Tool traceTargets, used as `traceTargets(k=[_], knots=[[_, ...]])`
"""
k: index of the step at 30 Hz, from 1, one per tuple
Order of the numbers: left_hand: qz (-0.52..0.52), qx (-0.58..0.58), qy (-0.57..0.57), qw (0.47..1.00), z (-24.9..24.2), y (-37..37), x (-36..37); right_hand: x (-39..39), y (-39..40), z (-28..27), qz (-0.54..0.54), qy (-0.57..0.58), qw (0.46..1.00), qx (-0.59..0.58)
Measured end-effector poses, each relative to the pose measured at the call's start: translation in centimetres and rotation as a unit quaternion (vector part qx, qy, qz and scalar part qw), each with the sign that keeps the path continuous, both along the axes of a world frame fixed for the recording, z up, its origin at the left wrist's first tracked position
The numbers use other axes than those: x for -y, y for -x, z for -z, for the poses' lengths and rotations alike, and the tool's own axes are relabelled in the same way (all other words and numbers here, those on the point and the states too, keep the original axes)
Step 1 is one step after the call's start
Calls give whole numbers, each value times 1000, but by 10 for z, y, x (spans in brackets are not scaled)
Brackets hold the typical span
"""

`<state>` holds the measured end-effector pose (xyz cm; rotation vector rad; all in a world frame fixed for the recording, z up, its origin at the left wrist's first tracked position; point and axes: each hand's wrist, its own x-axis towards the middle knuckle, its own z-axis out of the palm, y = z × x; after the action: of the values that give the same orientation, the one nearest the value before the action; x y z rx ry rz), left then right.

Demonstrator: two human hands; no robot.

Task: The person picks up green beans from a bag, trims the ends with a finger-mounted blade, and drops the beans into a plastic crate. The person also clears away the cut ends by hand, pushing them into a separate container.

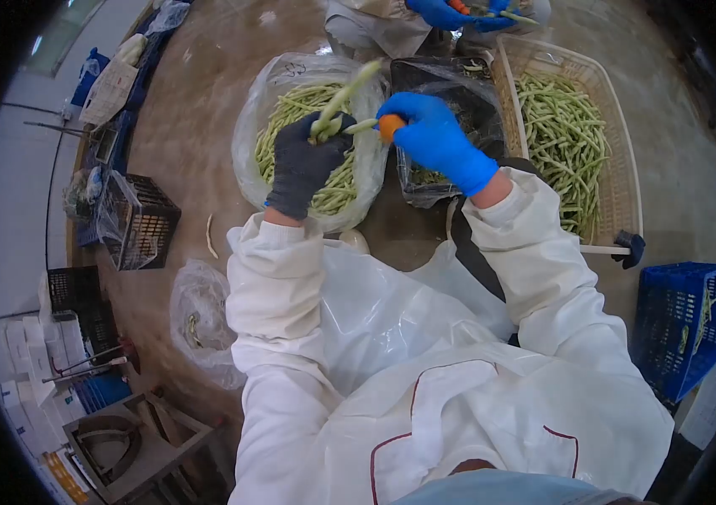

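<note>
Firmly, both gloved hands, left hand (303, 164) and right hand (434, 139), clamp slender green beans (343, 99).

Matt dark knit cloth on the left hand (303, 164); smooth blue rubbery glove on the right hand (435, 139), faintly glossy. Smooth waxy green skin on the bean (343, 99) — gripped, beside an orange plastic-looking tool (390, 126). Thin clear plastic bag (267, 109), crinkled and shiny; glossy black plastic bag (459, 80). Cream plastic lattice crate (619, 168), blue plastic crate (682, 324), black mesh basket (152, 223). White cloth sleeves under a translucent plastic apron (375, 311) — rough dull concrete floor (198, 118)
</note>
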<state>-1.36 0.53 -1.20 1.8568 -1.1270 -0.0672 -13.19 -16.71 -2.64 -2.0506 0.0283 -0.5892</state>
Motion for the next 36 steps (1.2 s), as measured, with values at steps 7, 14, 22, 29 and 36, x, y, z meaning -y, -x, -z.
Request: traceTargets(k=[7, 14, 22, 29, 36], knots=[[103, -399, 323, 852, -15, 0, -1, 18, -5, 0, -28, -278, 958, -71], [94, -476, 468, 739, -22, -47, -48, 51, 12, 22, 251, 274, 924, -91], [105, -404, 293, 860, -22, 8, 5, -16, 3, -15, -51, -97, 988, -111], [62, -389, 282, 875, -21, -10, -10, 94, 82, -20, 439, 257, 826, -243], [78, -439, 283, 849, -25, 8, 6, 44, 55, -5, 147, 26, 988, -35]])
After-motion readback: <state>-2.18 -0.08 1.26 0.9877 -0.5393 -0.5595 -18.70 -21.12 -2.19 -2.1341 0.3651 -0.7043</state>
